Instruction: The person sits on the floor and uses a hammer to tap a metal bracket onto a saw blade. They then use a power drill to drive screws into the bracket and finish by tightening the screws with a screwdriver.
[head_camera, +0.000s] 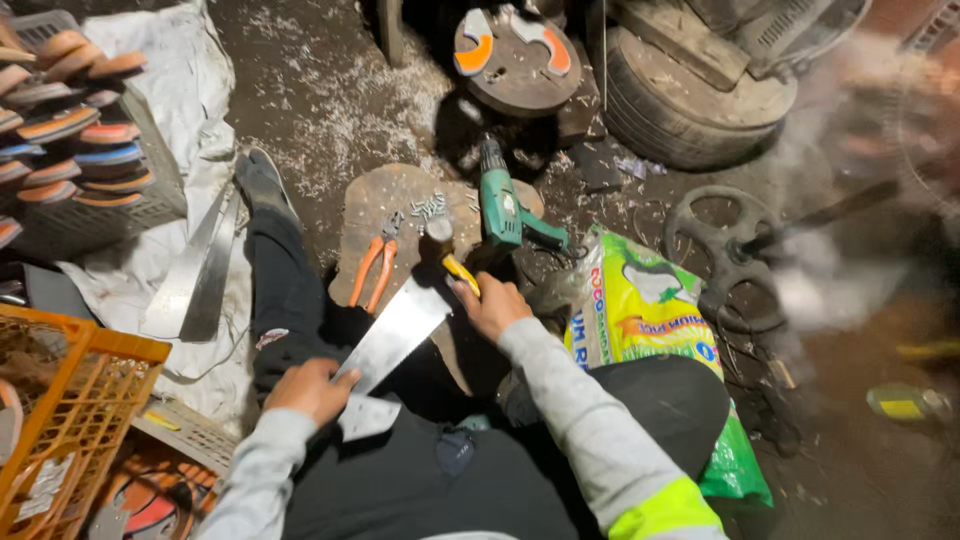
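- Left hand gripped the near end of a bare steel saw blade, fingers closed over its edge, blade resting across the lap.
- Blade ran up and to the right, its far end lying on a flat worn wooden block.
- Right hand was clamped round the yellow handle of a hammer; hammer head sat at the blade's far end, contact unclear.
- Orange-handled pliers lay on the block left of the hammer, small pile of rivets or nails just above.
- Green power drill lay right of the block.
- Green-yellow plastic sack beside the right knee.
- More loose blades on white cloth to the left; orange crate at lower left.
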